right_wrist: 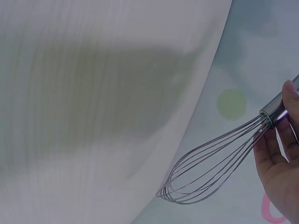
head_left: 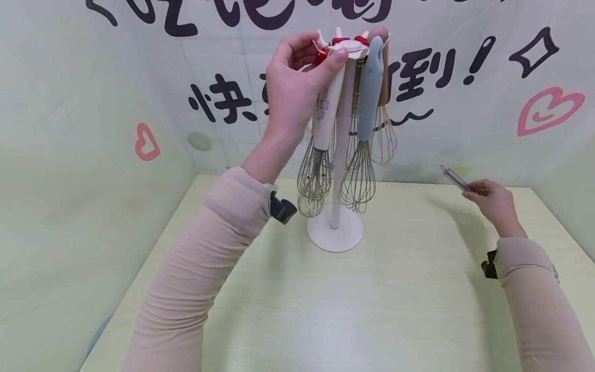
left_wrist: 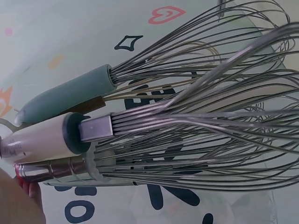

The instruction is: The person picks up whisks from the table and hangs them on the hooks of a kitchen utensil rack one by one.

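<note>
A white upright stand (head_left: 341,170) with a hooked top carries several whisks. My left hand (head_left: 295,75) grips its top on the left side, thumb on the rim and fingers curled behind, near red handle ends. Just beneath that hand hangs a white-handled whisk (head_left: 327,116). To its right are a blue-handled whisk (head_left: 370,93) and a brown-handled whisk (head_left: 385,77). In the left wrist view, the blue-handled whisk (left_wrist: 70,93) and crowded wire loops show. My right hand (head_left: 494,201) holds a small metal whisk (right_wrist: 219,158) by its handle, above the table's back right.
The stand's round white base (head_left: 325,240) rests on the pale wooden table (head_left: 348,310). Behind it is a wall (head_left: 223,155) with black lettering and pink hearts. A pale side wall (head_left: 83,181) borders the table on the left.
</note>
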Demonstrator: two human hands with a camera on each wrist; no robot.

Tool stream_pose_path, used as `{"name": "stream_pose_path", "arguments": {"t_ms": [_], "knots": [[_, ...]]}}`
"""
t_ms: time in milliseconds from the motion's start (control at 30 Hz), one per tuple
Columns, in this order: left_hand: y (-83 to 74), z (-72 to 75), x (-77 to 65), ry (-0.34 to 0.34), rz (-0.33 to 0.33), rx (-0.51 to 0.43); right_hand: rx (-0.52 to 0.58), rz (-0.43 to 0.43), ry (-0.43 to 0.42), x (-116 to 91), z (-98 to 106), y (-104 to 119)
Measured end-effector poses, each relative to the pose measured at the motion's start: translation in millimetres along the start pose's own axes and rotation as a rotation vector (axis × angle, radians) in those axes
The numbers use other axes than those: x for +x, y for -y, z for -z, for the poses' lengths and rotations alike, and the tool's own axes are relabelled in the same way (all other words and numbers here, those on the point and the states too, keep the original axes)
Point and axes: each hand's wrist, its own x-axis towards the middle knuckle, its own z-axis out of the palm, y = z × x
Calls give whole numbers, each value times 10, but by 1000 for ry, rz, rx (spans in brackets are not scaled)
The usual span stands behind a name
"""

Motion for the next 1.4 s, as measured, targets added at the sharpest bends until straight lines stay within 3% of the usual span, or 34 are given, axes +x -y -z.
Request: {"name": "stream_pose_path", "arguments": {"t_ms": [200,467,700,1400], "knots": [[-2,-24,-29,-20,-25,36,27,2,-6,18,4,74],[-12,40,-16,46,-18,89,102,9,-40,26,56,141],[-15,82,5,71,-17,78,143,-7,-58,9,125,315],[-14,55,19,19,30,25,335,22,-74,-34,195,972]]}}
